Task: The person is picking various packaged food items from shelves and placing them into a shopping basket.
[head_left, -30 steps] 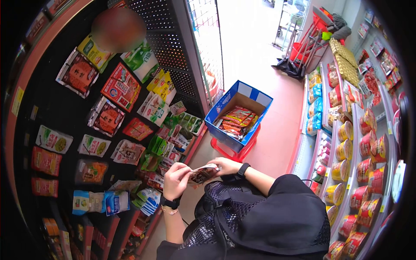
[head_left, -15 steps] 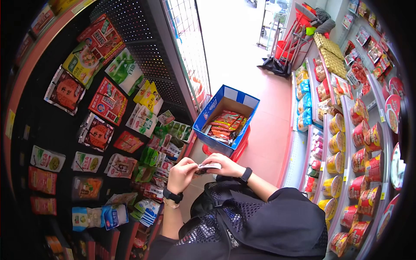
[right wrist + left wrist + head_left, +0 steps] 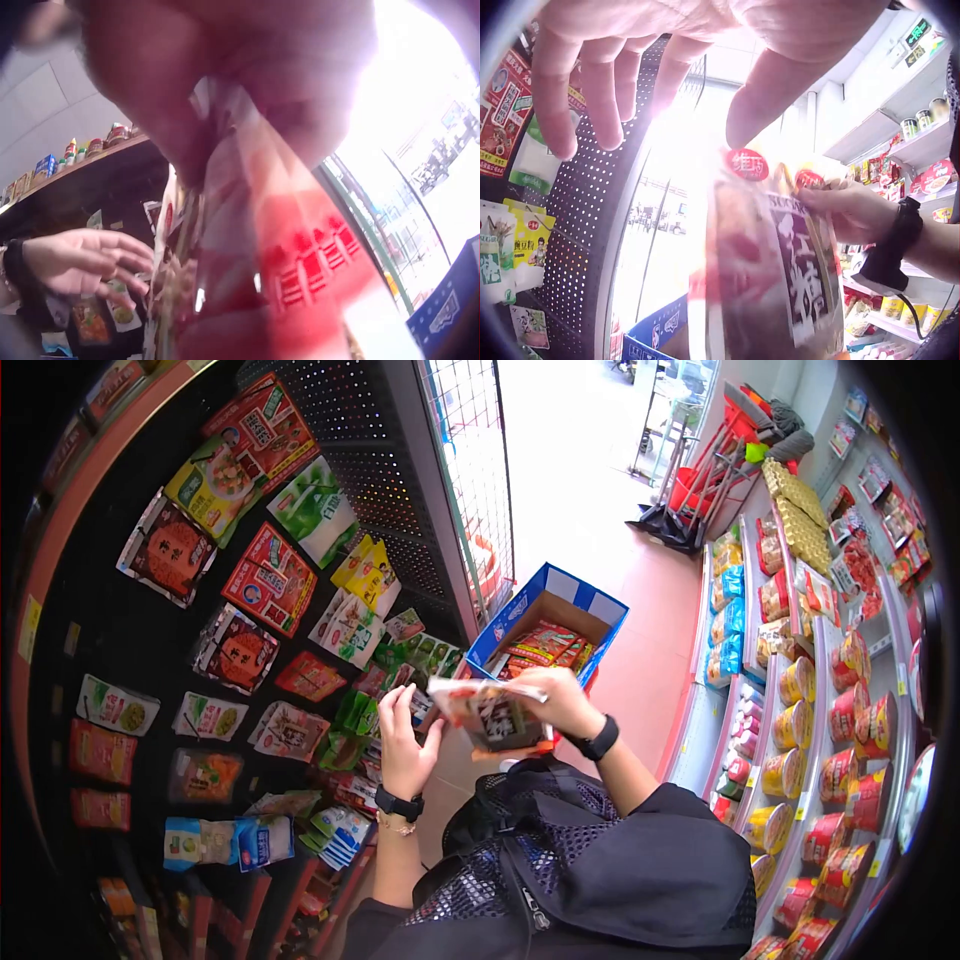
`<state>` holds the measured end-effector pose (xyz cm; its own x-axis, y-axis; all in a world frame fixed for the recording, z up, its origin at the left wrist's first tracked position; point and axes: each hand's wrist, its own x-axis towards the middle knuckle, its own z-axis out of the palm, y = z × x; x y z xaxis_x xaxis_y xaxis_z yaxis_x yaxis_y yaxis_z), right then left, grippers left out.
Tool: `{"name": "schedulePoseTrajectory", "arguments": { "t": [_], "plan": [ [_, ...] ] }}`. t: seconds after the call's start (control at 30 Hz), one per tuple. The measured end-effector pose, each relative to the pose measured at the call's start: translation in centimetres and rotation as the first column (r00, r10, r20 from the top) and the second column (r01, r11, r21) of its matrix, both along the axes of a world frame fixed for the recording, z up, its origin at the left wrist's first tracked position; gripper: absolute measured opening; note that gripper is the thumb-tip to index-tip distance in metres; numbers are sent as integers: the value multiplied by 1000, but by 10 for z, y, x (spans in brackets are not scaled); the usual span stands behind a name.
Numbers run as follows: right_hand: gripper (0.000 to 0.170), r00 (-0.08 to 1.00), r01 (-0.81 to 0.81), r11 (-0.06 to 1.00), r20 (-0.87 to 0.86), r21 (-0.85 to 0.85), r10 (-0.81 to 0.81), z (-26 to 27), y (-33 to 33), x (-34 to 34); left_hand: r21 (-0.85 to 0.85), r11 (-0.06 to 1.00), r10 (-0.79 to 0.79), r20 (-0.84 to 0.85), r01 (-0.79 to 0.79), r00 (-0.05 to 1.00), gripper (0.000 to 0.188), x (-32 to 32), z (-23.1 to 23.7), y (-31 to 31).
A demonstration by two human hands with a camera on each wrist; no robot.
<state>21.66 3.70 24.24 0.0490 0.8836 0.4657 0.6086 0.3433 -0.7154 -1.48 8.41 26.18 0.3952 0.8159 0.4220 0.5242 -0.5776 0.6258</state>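
Observation:
My right hand (image 3: pixel 555 700) grips the top edge of a bag of brown sugar (image 3: pixel 490 722), which hangs below the fingers in front of the torso. In the left wrist view the brown sugar bag (image 3: pixel 802 277) shows a dark label with white characters and two round red logos at its top. Blur covers part of its red and white print in the right wrist view. Just left of the bag, my left hand (image 3: pixel 405 745) is held up with fingers apart, holding nothing. Beyond the hands, a blue cardboard box (image 3: pixel 608 622) contains several red packets (image 3: pixel 545 643).
On the left, a black shelf wall carries hanging food packets (image 3: pixel 270 580), with more green packets (image 3: pixel 355 715) lower down. Shelves with instant noodle cups (image 3: pixel 795 705) line the right. Brooms and a red bucket (image 3: pixel 688 490) stand by the bright doorway ahead.
My left hand has let go of the bag and moved apart to the left, its fingers spread. My right hand has lifted the bag, which now hangs with its face showing.

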Motion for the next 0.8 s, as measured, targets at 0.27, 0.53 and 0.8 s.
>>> {"name": "schedulePoseTrajectory", "arguments": {
  "t": [0.27, 0.53, 0.8],
  "plan": [
    [11, 928, 369, 929, -69, 30, -366, -15, 20, 38, -331, 896, -308, 22, 297, 951, 14, 15, -37, 6],
    [21, 711, 417, 875, -511, -247, -483, -96, 37, 76, -456, 864, -238, 4, 214, 971, 14, 21, -44, 12],
    [23, 760, 559, 772, -185, -303, -623, -118, 70, 107, -522, 843, -125, 43, 129, 991, 14, 17, -57, 6]
  ]
}}
